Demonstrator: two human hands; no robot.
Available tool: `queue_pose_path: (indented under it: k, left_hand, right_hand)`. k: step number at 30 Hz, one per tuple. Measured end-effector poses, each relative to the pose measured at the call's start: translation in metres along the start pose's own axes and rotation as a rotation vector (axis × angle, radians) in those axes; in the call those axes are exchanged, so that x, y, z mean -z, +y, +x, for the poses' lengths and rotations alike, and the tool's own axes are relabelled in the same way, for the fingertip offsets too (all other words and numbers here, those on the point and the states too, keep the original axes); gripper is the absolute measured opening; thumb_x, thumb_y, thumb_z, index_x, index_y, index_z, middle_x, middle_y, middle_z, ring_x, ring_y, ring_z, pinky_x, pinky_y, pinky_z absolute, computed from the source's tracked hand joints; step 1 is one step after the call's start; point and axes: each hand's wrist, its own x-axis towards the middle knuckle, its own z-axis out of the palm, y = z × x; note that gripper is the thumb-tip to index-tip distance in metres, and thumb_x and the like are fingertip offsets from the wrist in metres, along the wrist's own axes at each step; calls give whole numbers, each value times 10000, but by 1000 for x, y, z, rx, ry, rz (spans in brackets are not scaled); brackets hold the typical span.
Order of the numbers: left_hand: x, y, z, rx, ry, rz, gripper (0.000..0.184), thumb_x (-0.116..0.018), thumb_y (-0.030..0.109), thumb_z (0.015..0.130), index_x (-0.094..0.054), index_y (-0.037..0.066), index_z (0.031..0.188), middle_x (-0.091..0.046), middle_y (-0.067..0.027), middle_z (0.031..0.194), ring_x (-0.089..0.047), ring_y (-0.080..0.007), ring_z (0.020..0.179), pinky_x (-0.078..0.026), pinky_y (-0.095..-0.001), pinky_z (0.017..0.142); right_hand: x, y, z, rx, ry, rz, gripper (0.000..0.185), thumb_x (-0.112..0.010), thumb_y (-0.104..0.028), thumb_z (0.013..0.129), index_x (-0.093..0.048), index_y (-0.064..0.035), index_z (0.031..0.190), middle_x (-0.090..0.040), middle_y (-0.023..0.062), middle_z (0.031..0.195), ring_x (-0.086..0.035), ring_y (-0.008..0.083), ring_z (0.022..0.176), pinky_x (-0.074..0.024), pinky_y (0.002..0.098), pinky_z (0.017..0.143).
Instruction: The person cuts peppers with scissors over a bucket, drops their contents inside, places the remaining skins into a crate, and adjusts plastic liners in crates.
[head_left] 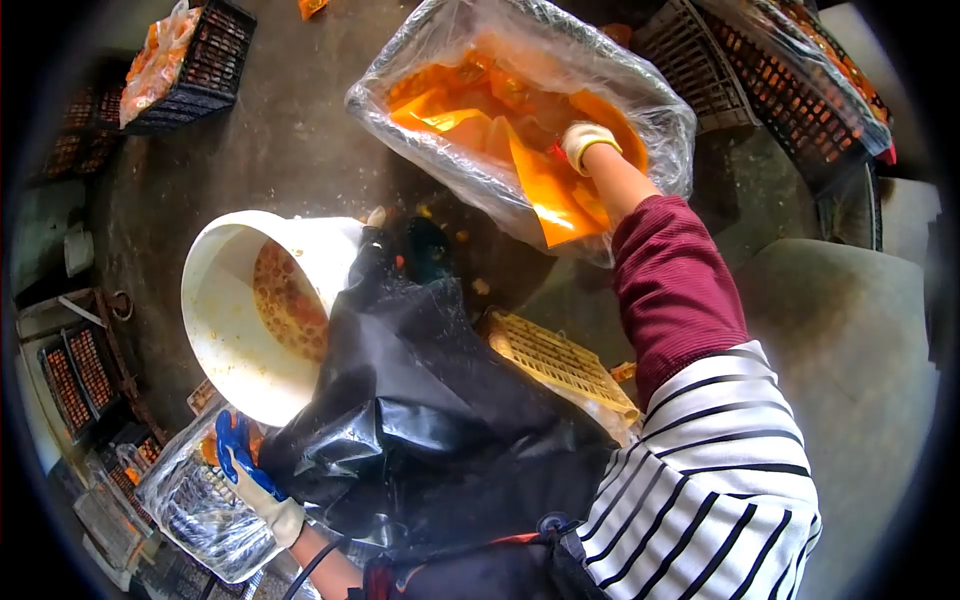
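Note:
My right hand [590, 146], in a pale glove with some red at the fingers, reaches into a bin lined with clear plastic [460, 190]. Its fingers are largely hidden beside glossy orange plastic sheeting [548, 195], so their grip does not show. My left hand [252, 478], in a blue and white glove, is low at the left with its fingers stretched out. Close by are a plastic-wrapped crate [200, 525] holding orange items and the rim of a white bucket [225, 370]. The bucket lies tipped towards me, with round orange-brown pieces [288, 300] inside.
A black apron [430, 420] covers my lap. A yellow basket [565, 362] sits right of my legs. Dark crates [775, 100] stand at the upper right, another crate [205, 65] at the upper left. Scraps are scattered on the wet floor [290, 130].

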Motion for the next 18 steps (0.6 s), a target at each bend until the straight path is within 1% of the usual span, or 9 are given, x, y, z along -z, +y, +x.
queue_pose_path:
  k: [1, 4, 7, 10, 11, 13, 15, 17, 18]
  left_hand:
    - [0, 0, -1, 0, 0, -18, 407, -405, 233, 979, -494, -36, 1272, -543, -133, 1250, -517, -233, 1163, -380, -340, 1030]
    - [28, -43, 19, -27, 34, 4, 395, -416, 215, 977, -500, -49, 1258, -558, -124, 1218, -525, -216, 1145, -395, -325, 1016]
    - [53, -74, 28, -125, 3, 15, 384, -429, 190, 972, -490, -58, 1260, -560, -114, 1208, -535, -202, 1122, -409, -301, 994]
    - [36, -50, 17, -256, -42, 138, 386, -434, 184, 971, -478, -57, 1269, -560, -112, 1209, -540, -198, 1115, -414, -285, 981]
    - [37, -50, 18, -257, -51, 140, 388, -433, 185, 971, -475, -53, 1274, -560, -113, 1214, -539, -199, 1119, -413, -282, 979]
    - [43, -57, 20, -274, -75, 176, 391, -432, 188, 971, -470, -47, 1282, -559, -114, 1223, -538, -201, 1126, -412, -276, 975]
    - [49, -70, 27, -538, -33, 488, 371, -418, 171, 974, -486, -49, 1265, -559, -118, 1229, -540, -209, 1130, -415, -295, 981]
    - [54, -61, 17, -691, 8, 893, 358, -407, 167, 979, -502, -45, 1251, -557, -118, 1236, -538, -212, 1137, -408, -319, 1000]
    - [47, -55, 13, -541, -10, 557, 356, -411, 173, 979, -508, -37, 1250, -560, -113, 1234, -538, -208, 1135, -407, -321, 1002]
  right_hand:
    - [-14, 8, 12, -33, 66, 96, 288, -595, -203, 806, -673, -21, 1015, -656, 160, 1065, -641, 303, 973, -501, 367, 770]
    - [-30, 28, 37, -60, -11, 485, 280, -594, -224, 808, -674, -35, 999, -671, 157, 998, -651, 284, 875, -491, 365, 735]
    - [1, 30, 4, 70, -54, 388, 279, -584, -264, 819, -676, -53, 976, -676, 141, 957, -639, 272, 821, -477, 364, 710]
    - [-32, 62, 54, 262, -112, 80, 311, -567, -325, 837, -681, -77, 985, -679, 124, 962, -640, 276, 858, -477, 358, 724]
    - [6, 25, -10, -100, 3, 254, 354, -529, -351, 857, -663, -76, 1034, -675, 114, 998, -639, 276, 903, -478, 354, 753]
    - [23, 17, -45, -101, 26, 176, 373, -518, -359, 858, -647, -77, 1064, -668, 112, 1026, -634, 279, 926, -477, 359, 777]
    - [31, 17, -57, -85, 22, 122, 378, -495, -362, 864, -631, -79, 1075, -657, 115, 1060, -630, 268, 921, -476, 369, 794]
    - [40, 32, -77, -68, 62, 172, 366, -494, -381, 882, -626, -107, 1085, -632, 70, 1028, -586, 220, 853, -477, 361, 765]
    - [47, 34, -87, -33, 80, 189, 359, -493, -391, 892, -624, -121, 1089, -619, 47, 1013, -564, 196, 819, -478, 356, 751]
